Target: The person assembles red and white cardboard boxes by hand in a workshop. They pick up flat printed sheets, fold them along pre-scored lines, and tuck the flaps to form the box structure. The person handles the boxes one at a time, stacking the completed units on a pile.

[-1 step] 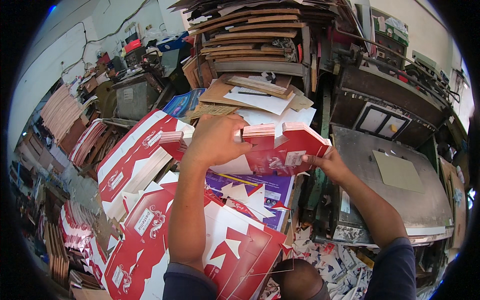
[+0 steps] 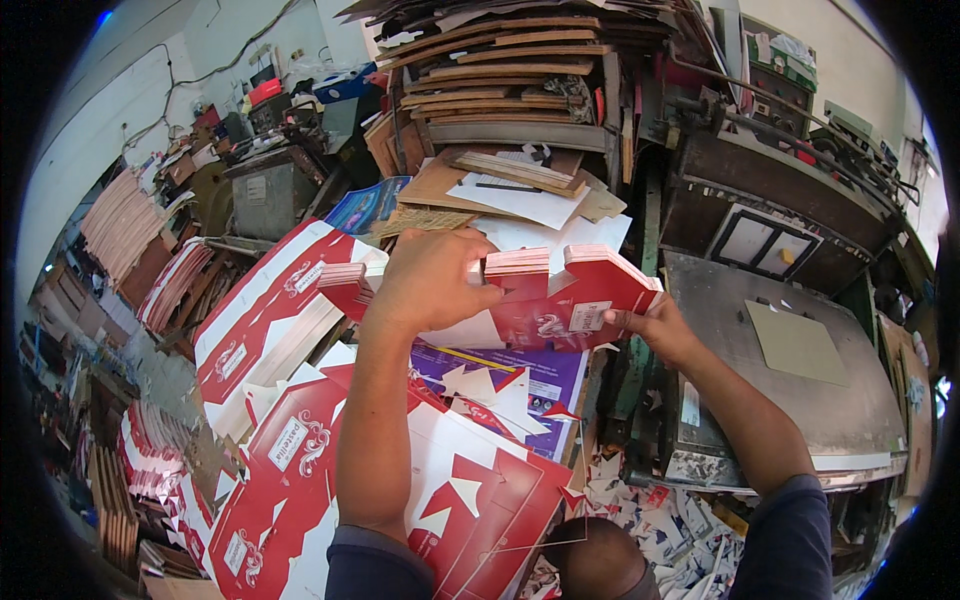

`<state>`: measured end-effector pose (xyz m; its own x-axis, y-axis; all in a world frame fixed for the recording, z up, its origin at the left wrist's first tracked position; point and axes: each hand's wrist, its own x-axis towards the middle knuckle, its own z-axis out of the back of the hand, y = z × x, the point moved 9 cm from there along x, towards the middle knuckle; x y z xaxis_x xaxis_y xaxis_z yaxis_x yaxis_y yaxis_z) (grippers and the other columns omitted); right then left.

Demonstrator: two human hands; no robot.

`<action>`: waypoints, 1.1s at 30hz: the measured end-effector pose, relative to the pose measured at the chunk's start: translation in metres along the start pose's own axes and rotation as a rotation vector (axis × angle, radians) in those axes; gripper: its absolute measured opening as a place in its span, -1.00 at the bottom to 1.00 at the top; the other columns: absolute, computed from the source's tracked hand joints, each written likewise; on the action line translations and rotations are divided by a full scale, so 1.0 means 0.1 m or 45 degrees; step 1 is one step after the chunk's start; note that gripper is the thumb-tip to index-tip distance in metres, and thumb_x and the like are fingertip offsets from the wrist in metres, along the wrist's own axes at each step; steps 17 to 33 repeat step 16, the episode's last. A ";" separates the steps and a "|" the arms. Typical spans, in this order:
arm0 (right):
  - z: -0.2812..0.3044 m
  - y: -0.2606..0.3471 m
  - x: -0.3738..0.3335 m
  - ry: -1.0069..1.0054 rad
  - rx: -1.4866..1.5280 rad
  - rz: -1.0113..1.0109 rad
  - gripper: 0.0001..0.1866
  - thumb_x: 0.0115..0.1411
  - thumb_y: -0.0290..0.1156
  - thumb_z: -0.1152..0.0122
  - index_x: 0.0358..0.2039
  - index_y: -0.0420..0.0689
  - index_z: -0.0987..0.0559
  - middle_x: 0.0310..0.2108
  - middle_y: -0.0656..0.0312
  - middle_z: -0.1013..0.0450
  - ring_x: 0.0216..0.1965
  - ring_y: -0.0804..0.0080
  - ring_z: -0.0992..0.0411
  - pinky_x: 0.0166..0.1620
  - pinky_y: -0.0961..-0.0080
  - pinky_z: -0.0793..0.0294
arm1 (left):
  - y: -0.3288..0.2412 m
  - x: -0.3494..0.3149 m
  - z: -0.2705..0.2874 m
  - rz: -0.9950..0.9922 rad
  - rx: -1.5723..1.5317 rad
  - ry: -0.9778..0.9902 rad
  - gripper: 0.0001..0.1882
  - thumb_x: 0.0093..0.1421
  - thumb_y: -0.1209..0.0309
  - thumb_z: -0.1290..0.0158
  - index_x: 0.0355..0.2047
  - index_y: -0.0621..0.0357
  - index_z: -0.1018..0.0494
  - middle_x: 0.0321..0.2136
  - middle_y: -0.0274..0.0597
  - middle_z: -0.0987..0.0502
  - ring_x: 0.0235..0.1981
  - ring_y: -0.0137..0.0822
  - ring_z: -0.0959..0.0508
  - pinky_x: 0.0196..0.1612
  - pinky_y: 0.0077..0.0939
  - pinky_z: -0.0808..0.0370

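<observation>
A thick stack of die-cut red and white card blanks [image 2: 540, 312] stands on edge between my hands, its layered white edges facing up. My left hand [image 2: 435, 280] grips it from above at its left part, thumb toward the middle and fingertips hidden behind. At the right end my right hand [image 2: 652, 328] holds the stack with the thumb on the red printed face; its other fingers are behind. Below lie loose triangular card scraps [image 2: 490, 392] on a purple printed sheet [image 2: 545, 372]. Large red and white printed sheets [image 2: 290, 480] spread under my left forearm.
Another pile of red printed sheets [image 2: 270, 310] rises at left. Wooden boards [image 2: 510, 90] are stacked on a rack at the back. At right stands a machine with a grey metal bed [image 2: 720, 330] bearing a beige card [image 2: 797, 343]. Paper offcuts [image 2: 660, 530] cover the floor below.
</observation>
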<state>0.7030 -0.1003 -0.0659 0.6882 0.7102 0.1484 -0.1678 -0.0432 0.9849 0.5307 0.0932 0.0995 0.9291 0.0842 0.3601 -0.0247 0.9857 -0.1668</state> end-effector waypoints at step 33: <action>-0.08 0.08 0.00 0.051 -0.019 0.030 -0.40 0.09 -0.23 -0.52 0.09 -0.19 -0.51 -0.15 0.19 -0.62 -0.18 0.39 -0.59 -0.09 0.40 -0.60 | 0.23 -0.14 0.02 0.116 -0.627 0.162 -0.43 0.12 0.09 -0.21 0.10 0.08 -0.49 -0.05 0.11 -0.60 0.00 -0.03 -0.60 0.07 -0.22 -0.50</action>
